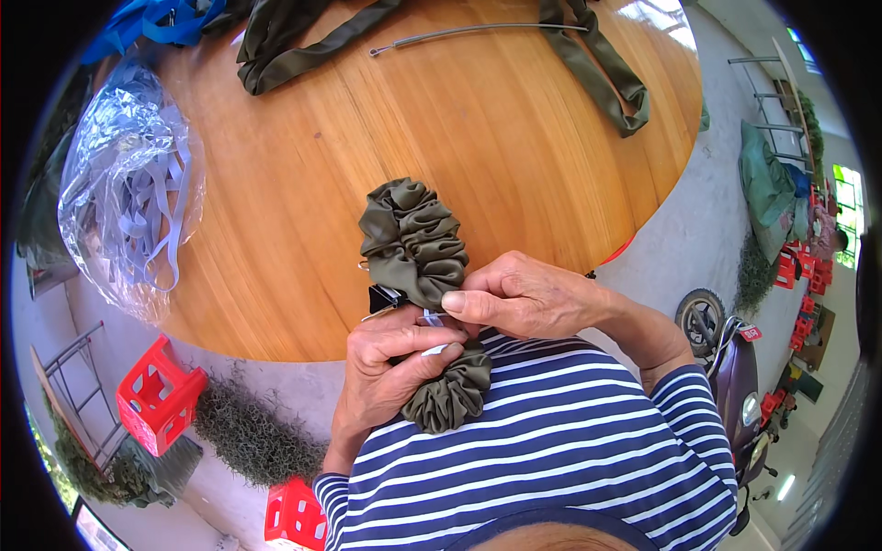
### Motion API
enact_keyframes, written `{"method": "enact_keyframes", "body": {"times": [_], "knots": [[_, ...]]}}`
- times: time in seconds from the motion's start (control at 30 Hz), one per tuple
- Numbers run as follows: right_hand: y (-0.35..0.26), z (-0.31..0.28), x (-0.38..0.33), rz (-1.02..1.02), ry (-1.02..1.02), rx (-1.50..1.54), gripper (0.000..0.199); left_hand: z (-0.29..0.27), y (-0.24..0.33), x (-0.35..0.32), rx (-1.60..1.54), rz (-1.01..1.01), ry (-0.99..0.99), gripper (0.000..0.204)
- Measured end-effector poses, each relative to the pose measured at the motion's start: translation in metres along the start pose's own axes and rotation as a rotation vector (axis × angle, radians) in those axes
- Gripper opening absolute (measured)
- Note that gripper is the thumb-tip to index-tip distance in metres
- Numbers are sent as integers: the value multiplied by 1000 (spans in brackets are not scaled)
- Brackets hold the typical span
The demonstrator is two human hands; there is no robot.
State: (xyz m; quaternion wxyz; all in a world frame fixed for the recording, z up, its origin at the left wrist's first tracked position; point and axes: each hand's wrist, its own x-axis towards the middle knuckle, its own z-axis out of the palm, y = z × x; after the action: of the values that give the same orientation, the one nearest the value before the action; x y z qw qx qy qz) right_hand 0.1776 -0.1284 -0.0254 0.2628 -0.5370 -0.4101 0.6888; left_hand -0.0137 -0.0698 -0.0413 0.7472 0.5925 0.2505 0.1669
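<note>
An olive-green tube of gathered, scrunched satin-like fabric (415, 241) rests on the table's near edge, and its lower bunch hangs against my striped shirt. My left hand (390, 363) is closed on the tube at a narrow gap between the two bunches. A short piece of pale elastic band (432, 318) shows in that gap. My right hand (542, 298) pinches at the same gap, thumb against the upper bunch. What lies between its fingertips is mostly hidden. Beside my left fingers, a black binder clip (384, 298) sits at the left edge of the fabric.
On the round wooden table (276, 230), a clear plastic bag (133, 184) of grey elastic bands lies left. Flat olive fabric strips (602, 78) and a thin metal rod (478, 32) lie at the far side. Red plastic stools (158, 395) and a motorbike (740, 386) stand on the floor.
</note>
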Motion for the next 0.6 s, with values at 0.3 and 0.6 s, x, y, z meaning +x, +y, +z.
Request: {"method": "enact_keyframes", "body": {"times": [0.3, 0.6], "knots": [[-6, -3, 7, 51, -62, -34, 58, 0, 0, -3, -55, -39, 33, 15], [-5, -7, 2, 4, -107, 168, 49, -2, -3, -4, 3, 6, 57, 13]]}}
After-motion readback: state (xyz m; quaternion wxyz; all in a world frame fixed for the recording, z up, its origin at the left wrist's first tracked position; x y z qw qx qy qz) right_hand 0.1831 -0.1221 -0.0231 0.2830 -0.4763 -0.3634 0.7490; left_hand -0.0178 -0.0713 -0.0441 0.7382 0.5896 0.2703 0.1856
